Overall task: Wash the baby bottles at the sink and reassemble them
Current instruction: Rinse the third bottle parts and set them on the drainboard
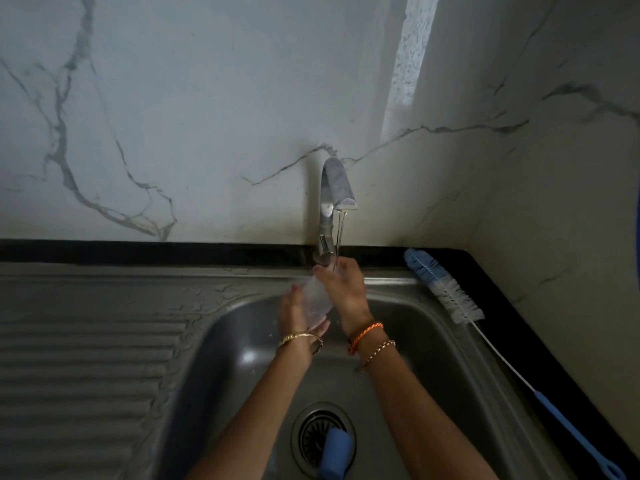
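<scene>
One clear bottle point(316, 299) held over the basin; two hands on it, the left hand point(294, 315) and the right hand point(343, 289); one tap point(332, 199); one sink point(433, 341); one bottle brush point(446, 292); one blue piece point(336, 452) by the single drain point(313, 438).

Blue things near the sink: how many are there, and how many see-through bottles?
Blue things: 2, the bottle brush on the counter and the blue piece over the drain.
See-through bottles: 1, the bottle gripped by both hands.
Total: 3
</scene>
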A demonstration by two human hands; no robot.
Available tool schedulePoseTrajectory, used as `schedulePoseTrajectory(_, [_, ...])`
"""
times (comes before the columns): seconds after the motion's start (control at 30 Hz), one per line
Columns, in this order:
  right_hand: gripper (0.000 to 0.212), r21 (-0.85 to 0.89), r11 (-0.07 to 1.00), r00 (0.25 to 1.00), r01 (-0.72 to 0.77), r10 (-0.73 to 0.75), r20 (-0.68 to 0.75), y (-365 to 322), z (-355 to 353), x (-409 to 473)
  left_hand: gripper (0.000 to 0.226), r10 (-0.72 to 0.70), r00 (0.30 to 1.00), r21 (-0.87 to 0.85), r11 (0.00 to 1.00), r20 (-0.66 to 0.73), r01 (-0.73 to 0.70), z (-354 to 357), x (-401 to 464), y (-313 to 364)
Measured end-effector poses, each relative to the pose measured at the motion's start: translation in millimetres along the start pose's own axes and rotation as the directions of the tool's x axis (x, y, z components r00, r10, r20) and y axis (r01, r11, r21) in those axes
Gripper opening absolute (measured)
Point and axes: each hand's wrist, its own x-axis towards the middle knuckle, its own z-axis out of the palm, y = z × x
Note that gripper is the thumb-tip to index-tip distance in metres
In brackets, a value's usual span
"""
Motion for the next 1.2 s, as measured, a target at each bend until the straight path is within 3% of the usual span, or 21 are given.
schedulePoseTrajectory(0.1, [0.052, -0.116, 0.958, 0.948, 0.263, -0.235, 0.213, 6.0, 3.7, -15.4, 0.029, 0.035, 0.993, -0.089, 0.996, 0.111, -0.025, -7.6, 2.4, -2.5])
schedulePoseTrajectory(0.17, [0.047, -0.184, 0.921, 0.934, 0.344, -0.315, 0.171, 12.8, 0.9, -21.9, 0.027, -0.033, 0.984, -0.127, 0.990, 0.176, 0.056, -9.5, -3.3, -2.2])
schedulePoseTrajectory(0.23, [0.044, -0.274, 0.907, 0.948, 0.319, -0.305, 0.093, 16.6, -6.5, -21.0, 0.027, -0.148, 0.970, 0.014, 0.989, 0.191, 0.148, -11.6, -6.2, -5.2])
schedulePoseTrajectory(0.3, [0.042, -0.372, 0.884, 0.959, 0.284, -0.255, 0.126, 19.0, -14.6, -18.0, 0.034, -0.221, 0.959, 0.148, 0.969, 0.178, 0.196, -13.4, -7.7, -6.5])
schedulePoseTrajectory(0.37, [0.040, -0.417, 0.866, 0.962, 0.274, -0.238, 0.138, 20.2, -19.1, -16.1, 0.044, -0.244, 0.964, 0.231, 0.949, 0.104, 0.216, -14.7, -4.5, -6.5])
schedulePoseTrajectory(0.43, [0.040, -0.405, 0.871, 0.957, 0.278, -0.286, 0.042, 18.7, -21.3, -15.8, 0.053, -0.246, 0.969, 0.258, 0.936, -0.006, 0.239, -18.9, -4.0, -6.0])
schedulePoseTrajectory(0.47, [0.041, -0.415, 0.862, 0.950, 0.290, -0.310, 0.019, 18.1, -22.0, -15.4, 0.050, -0.229, 0.973, 0.256, 0.940, -0.017, 0.226, -20.8, -3.3, -6.4])
schedulePoseTrajectory(0.57, [0.040, -0.532, 0.770, 0.933, 0.354, -0.329, 0.145, 16.8, -23.0, -16.9, 0.036, -0.209, 0.978, 0.194, 0.959, -0.018, 0.209, -25.5, -5.8, -5.6])
schedulePoseTrajectory(0.67, [0.042, -0.554, 0.745, 0.908, 0.372, -0.415, 0.053, 10.0, -26.9, -15.2, 0.044, -0.174, 0.985, 0.281, 0.944, -0.016, 0.171, -30.1, -4.9, -5.6])
schedulePoseTrajectory(0.77, [0.042, -0.583, 0.713, 0.911, 0.391, -0.388, 0.136, 2.3, -26.9, -11.3, 0.048, -0.166, 0.986, 0.264, 0.950, -0.028, 0.167, -34.2, -3.7, -7.1])
schedulePoseTrajectory(0.87, [0.043, -0.638, 0.663, 0.900, 0.392, -0.419, 0.118, -1.4, -28.7, -9.0, 0.050, -0.166, 0.986, 0.273, 0.950, 0.018, 0.155, -35.2, -4.9, -7.0])
schedulePoseTrajectory(0.97, [0.041, -0.576, 0.715, 0.908, 0.396, -0.397, 0.131, -1.4, -31.3, -9.9, 0.051, -0.142, 0.990, 0.252, 0.958, 0.013, 0.134, -35.7, -6.8, -6.9])
schedulePoseTrajectory(1.2, [0.046, -0.618, 0.695, 0.925, 0.366, -0.347, 0.158, 6.7, -32.8, -13.1, 0.056, -0.121, 0.992, 0.144, 0.983, 0.021, 0.117, -33.6, -10.6, -10.2])
